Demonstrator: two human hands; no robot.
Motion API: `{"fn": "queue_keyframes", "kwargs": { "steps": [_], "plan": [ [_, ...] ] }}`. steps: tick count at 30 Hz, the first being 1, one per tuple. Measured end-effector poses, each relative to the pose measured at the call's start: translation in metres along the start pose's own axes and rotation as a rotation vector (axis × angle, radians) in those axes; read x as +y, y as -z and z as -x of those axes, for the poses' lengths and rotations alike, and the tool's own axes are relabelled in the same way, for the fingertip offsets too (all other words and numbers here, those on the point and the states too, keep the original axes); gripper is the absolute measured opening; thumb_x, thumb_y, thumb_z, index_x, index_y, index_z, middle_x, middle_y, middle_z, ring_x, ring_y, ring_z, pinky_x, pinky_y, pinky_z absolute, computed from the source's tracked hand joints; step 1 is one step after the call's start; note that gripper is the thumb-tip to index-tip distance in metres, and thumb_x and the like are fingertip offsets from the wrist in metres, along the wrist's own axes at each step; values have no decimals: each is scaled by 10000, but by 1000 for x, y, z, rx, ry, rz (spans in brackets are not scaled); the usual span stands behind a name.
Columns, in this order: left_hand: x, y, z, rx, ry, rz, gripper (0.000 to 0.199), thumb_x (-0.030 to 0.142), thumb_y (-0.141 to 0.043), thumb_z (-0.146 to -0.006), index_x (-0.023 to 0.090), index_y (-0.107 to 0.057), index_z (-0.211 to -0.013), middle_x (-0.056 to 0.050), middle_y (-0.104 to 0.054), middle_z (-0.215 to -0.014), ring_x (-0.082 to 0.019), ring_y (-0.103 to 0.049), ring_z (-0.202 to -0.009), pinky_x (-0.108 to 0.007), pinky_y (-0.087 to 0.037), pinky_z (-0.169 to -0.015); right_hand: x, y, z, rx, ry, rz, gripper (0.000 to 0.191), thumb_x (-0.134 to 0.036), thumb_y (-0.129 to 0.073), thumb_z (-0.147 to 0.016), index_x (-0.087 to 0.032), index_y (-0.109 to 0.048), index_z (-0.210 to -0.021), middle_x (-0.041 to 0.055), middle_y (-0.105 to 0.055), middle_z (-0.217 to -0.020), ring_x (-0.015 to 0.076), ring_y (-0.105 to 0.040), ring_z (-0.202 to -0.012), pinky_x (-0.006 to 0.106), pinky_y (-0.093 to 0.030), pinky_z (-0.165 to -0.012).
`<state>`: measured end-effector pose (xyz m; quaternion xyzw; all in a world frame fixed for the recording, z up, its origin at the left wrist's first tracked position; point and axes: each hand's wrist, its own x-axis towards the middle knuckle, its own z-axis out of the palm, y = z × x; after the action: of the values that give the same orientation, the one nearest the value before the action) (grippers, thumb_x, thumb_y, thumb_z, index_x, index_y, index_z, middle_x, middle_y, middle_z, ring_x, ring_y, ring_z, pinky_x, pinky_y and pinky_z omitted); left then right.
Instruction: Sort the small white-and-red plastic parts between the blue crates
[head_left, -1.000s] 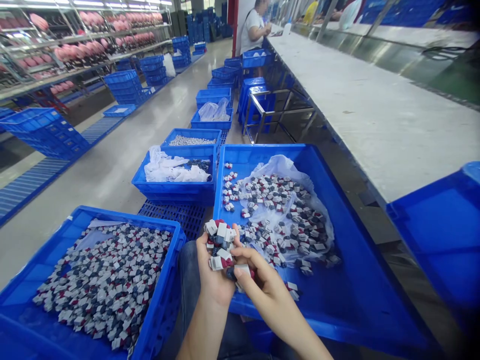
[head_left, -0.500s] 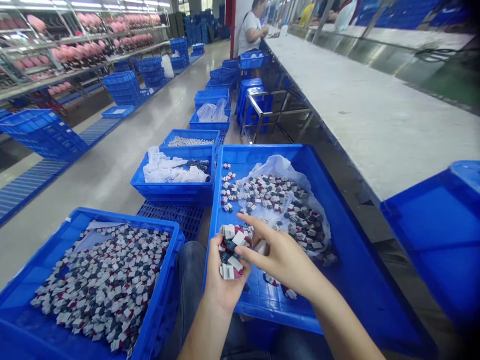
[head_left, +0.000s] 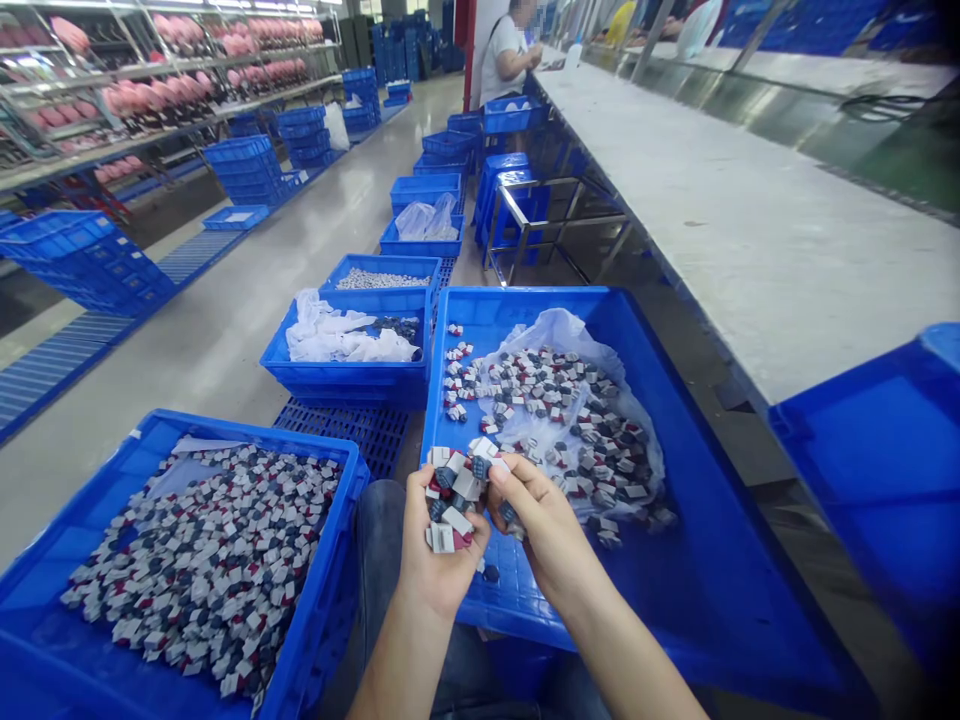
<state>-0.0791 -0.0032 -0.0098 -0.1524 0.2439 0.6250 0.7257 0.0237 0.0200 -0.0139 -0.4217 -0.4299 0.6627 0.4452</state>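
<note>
A heap of small white, dark blue and red plastic parts [head_left: 457,490] fills my left hand [head_left: 436,570], whose fingers curl up around it. Close against it on the right, my right hand [head_left: 551,530] pinches a white and dark blue plastic part [head_left: 484,458] between thumb and fingers, and more parts show under its curled fingers. Both hands are above the near left side of a large blue tray [head_left: 720,560]. In that tray, many similar parts [head_left: 540,385] lie on and around a clear plastic bag [head_left: 566,325].
To the left, a blue crate [head_left: 341,560] holds many more such parts. Beyond it sit a crate with white plastic sheeting [head_left: 337,335] and further crates in a row. A long white workbench [head_left: 735,220] runs along the right; a person [head_left: 506,60] sits at its far end.
My right hand has moved down and left to the heap, and its spread fingers have closed on a part. My left hand has shifted slightly left.
</note>
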Motion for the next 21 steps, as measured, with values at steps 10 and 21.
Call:
{"fn": "queue_keyframes", "kwargs": {
  "steps": [10,21],
  "plan": [
    [0,8,-1,-75,-170,81,208,253,-409,-842,174,-599,-816,0,-596,-633,-114,-575,-592,-225,-490,-547,-62,-79,-16,-437,469,710,502,-450,-652,-670,-224,-536,-1103,-22,-567,-674,132,-519,-645,227,-363,-567],
    [23,2,-1,-86,-134,-29,221,287,-465,-795,112,-589,-847,-53,-631,-746,-110,-594,-641,-157,-461,-478,-45,-9,-27,-440,344,1054,363,-323,-589,-738,-281,-551,-1097,-28,-611,-692,139,-569,-607,234,-387,-526]
  ]
}}
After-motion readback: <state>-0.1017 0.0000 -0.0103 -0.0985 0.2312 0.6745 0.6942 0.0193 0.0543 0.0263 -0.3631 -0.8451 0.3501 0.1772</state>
